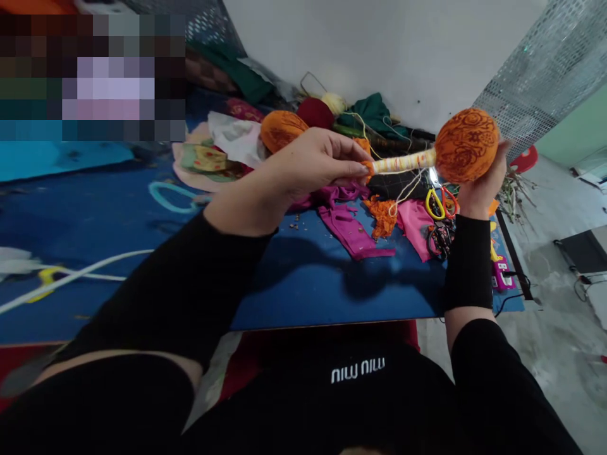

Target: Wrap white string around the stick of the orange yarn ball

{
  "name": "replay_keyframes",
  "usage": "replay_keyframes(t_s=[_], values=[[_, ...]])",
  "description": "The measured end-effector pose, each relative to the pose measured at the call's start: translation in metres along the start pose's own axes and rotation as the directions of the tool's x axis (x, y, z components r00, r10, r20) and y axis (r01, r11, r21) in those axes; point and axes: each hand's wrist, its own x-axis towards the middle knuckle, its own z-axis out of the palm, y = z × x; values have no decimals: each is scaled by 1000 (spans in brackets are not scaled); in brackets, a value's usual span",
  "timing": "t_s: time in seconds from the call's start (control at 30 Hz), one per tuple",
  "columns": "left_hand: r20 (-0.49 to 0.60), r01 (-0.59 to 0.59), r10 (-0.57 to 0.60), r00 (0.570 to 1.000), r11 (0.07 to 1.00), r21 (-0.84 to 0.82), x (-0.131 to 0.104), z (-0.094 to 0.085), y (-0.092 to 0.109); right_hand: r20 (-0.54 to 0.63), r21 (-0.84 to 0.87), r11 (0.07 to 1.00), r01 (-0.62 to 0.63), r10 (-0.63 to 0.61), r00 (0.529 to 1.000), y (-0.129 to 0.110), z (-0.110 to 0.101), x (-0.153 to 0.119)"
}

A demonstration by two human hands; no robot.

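Note:
Between my hands, above the table, is an orange patterned cloth ball (467,145) with a stick-like handle (403,162) wrapped in pale yellow and white string. My left hand (317,155) pinches the handle's far end, where orange cloth shows, between thumb and fingers. My right hand (488,180) cups the ball from behind and below; most of its fingers are hidden. Loose string ends (408,189) dangle from the handle. Another orange ball (282,129) is partly hidden behind my left hand.
On the blue table (294,297) lie magenta cloth (348,230), orange scraps (382,215), pink cloth (417,227) and scissors with yellow and red handles (441,203). A dark red yarn ball (315,114) sits behind. A purple power strip (502,275) is at the right edge. A white cable (85,275) crosses the left.

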Motion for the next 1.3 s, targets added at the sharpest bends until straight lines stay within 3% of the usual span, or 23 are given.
replay_keyframes(t_s=[0.07,0.13,0.2,0.3,0.4,0.5,0.63,0.7,0.8,0.9,1.03,1.13,1.2,1.3], values=[[13,-9,9,1000,998,56,3,4,-7,-109,181,977,116,-97,989,-13,6,-3],[31,-11,8,999,997,79,6,8,-12,-132,286,940,188,-155,979,-21,12,-7],[44,-7,4,999,998,64,7,12,-16,-126,253,955,154,-125,984,-24,17,-12],[37,-20,17,999,996,92,8,17,-19,-239,130,990,57,-25,971,-23,24,-18],[39,-26,21,999,990,140,8,19,-21,-318,37,999,15,-2,948,-22,28,-22],[43,-19,14,999,992,123,9,18,-22,-278,34,999,11,-1,960,-21,29,-22],[83,17,-20,996,999,43,10,14,-23,-236,171,964,204,-161,958,-17,29,-16],[103,41,-45,994,998,45,11,14,-23,-220,100,963,250,-223,950,-15,31,-14],[128,51,-60,990,996,78,10,15,-21,-148,-85,988,126,-138,979,-17,36,-18],[160,51,-63,985,995,82,8,17,-21,-256,-55,998,22,-35,966,-21,42,-25],[185,74,-82,979,996,46,8,16,-22,-419,111,984,141,-82,904,-33,48,-26],[211,101,-83,974,992,-75,8,13,-21,-339,361,923,134,-4,941,-53,43,-23],[231,108,-71,970,983,-151,8,12,-20,-180,521,853,-16,128,975,-67,34,-21],[238,78,-35,971,982,-171,8,13,-20,-27,611,769,-187,257,966,-75,22,-22]])
